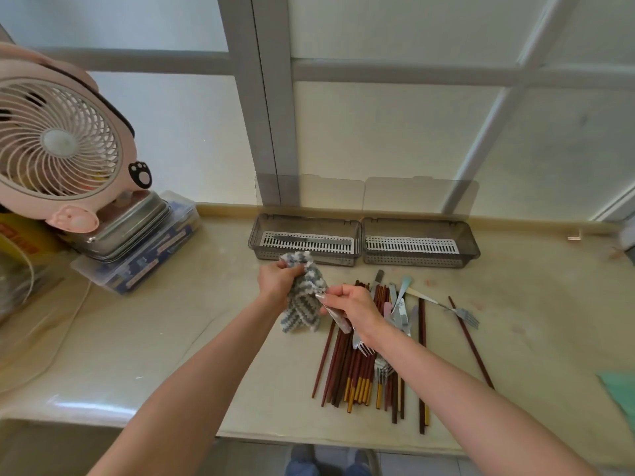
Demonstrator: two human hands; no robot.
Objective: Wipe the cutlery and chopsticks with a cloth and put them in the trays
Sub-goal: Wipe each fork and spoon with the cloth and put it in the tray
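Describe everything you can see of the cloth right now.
The cloth is grey and white in zigzag stripes and looks soft and fluffy. It is bunched up and crumpled, not spread out. The left hand holds its upper part in its grip, just in front of the left tray, and the lower end hangs loose over the counter. At its right edge it meets the end of a piece of metal cutlery held by the right hand.
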